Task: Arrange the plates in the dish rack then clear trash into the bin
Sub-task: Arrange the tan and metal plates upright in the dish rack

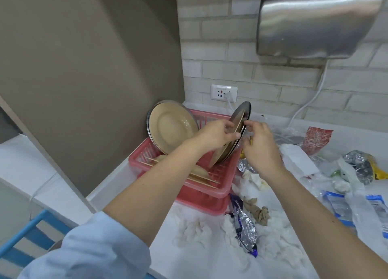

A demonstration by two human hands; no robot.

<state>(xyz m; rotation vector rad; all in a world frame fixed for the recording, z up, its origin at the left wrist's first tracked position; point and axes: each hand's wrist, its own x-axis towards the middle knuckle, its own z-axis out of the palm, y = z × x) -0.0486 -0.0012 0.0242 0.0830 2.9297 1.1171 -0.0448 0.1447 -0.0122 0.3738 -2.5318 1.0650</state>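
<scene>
Your left hand [218, 134] pinches the rim of two plates [235, 135] standing tilted on edge at the right end of the red rack [210, 182]. Your right hand [259, 146], fingers loosely curled, hovers just right of that rim; whether it touches cannot be told. Left of the grip, a tan plate [173, 127] leans against the rack's far corner. Below the grip, chopsticks [201, 177] lie across the rack floor. Right of and nearer than the grip, wrappers [245, 224], tissues [193, 230] and bags [348, 203] litter the counter [357, 129].
</scene>
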